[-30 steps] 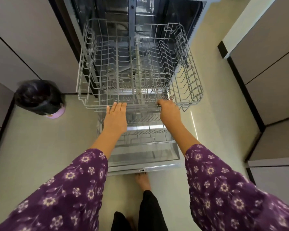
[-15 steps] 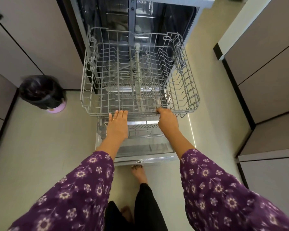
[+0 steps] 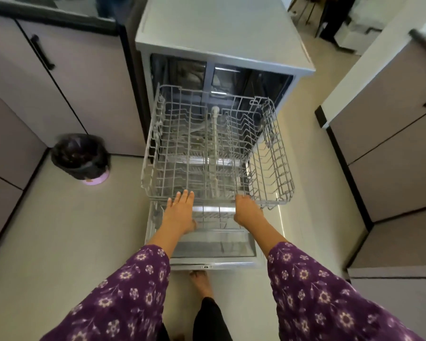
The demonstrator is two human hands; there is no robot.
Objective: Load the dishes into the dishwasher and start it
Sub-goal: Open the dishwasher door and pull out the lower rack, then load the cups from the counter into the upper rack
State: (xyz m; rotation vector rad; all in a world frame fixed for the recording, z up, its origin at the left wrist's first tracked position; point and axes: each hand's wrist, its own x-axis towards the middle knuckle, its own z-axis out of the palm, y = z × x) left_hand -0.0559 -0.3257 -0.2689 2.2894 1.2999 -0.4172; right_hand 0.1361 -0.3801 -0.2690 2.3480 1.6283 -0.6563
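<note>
The white dishwasher [image 3: 221, 43] stands open, its door [image 3: 214, 263] folded down flat toward me. The grey wire upper rack [image 3: 278, 153] is pulled far out over the door and holds no dishes. A lower rack [image 3: 214, 217] shows beneath it. My left hand [image 3: 178, 212] lies at the upper rack's front edge with its fingers straight and together. My right hand [image 3: 247, 210] is curled around the front rim of the same rack. No dishes are in view.
A bin lined with a black bag [image 3: 80, 156] stands on the floor to the left of the dishwasher. Grey cabinets [image 3: 59, 77] run along the left, and more cabinets [image 3: 391, 143] line the right. My bare foot [image 3: 201, 281] is just in front of the door edge.
The view has tilted up and back, so the dishwasher top now shows. Both hands stay at the upper rack's front edge, and the rack sits out over the door as before.
</note>
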